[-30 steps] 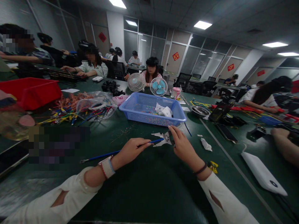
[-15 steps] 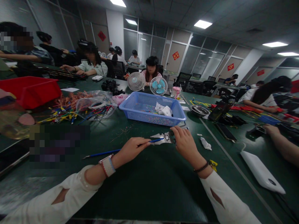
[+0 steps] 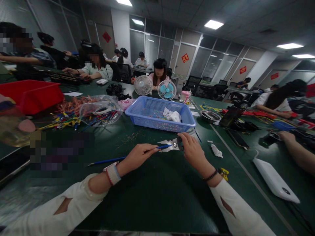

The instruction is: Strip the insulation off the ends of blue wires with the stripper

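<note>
dim overall | ceiling panels (image 3: pixel 214 24) lit | tabletop (image 3: pixel 24 203) sheen lower left | edges stretched

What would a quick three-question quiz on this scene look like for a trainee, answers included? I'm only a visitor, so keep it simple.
1. Which of the camera wearer's own hands grips the plier-like tool?
2. True or false: in the picture, the red bin stands to the left of the blue basket.
3. Fill in the colour: the wearer's left hand holds a ____ wire.

Key:
1. The right hand.
2. True.
3. Blue.
</note>
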Tool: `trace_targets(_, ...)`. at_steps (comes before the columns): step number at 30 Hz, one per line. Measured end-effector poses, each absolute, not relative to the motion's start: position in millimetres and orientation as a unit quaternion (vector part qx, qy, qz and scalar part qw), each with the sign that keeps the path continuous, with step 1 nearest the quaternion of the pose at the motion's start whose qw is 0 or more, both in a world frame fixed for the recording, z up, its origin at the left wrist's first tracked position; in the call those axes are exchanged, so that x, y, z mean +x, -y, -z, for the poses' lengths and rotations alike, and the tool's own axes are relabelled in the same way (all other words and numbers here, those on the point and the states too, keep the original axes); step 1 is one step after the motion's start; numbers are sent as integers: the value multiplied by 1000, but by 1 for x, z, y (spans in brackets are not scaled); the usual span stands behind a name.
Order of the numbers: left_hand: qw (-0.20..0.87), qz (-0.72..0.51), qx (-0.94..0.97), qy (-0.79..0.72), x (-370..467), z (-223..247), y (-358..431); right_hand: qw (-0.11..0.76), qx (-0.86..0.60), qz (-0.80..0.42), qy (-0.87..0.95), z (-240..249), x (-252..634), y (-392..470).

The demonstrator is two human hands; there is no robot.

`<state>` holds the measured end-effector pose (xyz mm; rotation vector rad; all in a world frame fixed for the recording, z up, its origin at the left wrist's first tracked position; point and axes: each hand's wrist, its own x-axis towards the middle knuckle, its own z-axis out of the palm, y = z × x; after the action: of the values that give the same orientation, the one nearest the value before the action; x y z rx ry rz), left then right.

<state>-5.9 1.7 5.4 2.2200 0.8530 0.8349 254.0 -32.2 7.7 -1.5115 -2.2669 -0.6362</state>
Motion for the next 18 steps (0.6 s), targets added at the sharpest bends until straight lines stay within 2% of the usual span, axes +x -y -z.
trace_targets(11, 307, -308, 836, -336, -6, -8, 0, 171, -541, 201, 799, -9, 253, 33)
trace_targets(18, 313, -302, 840, -326, -6, -6, -1, 142, -535, 251, 794, -14, 252, 36)
